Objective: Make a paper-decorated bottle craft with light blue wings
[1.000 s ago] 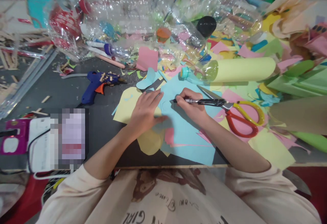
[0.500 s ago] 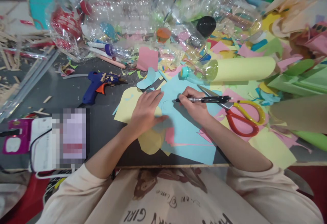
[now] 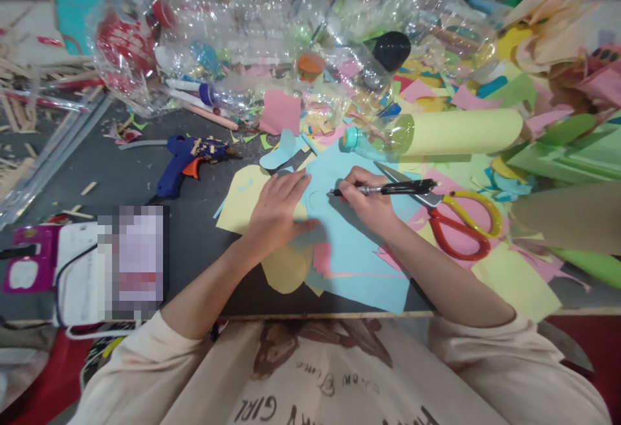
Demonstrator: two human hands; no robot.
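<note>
Two hands at work on a light-blue paper sheet (image 3: 359,263) lying flat on the dark desk (image 3: 194,244). Left hand (image 3: 276,211), fingers spread open, presses the sheet's left edge. Right hand (image 3: 369,202) grips a black pen (image 3: 388,188), its tip touching the sheet just right of the left fingertips. Red-and-yellow scissors (image 3: 451,218) lie beside the right hand.

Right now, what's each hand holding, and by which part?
Right hand grips the black and silver pen near its tip; left hand holds nothing, lying flat partly on the light blue paper sheet.
</note>
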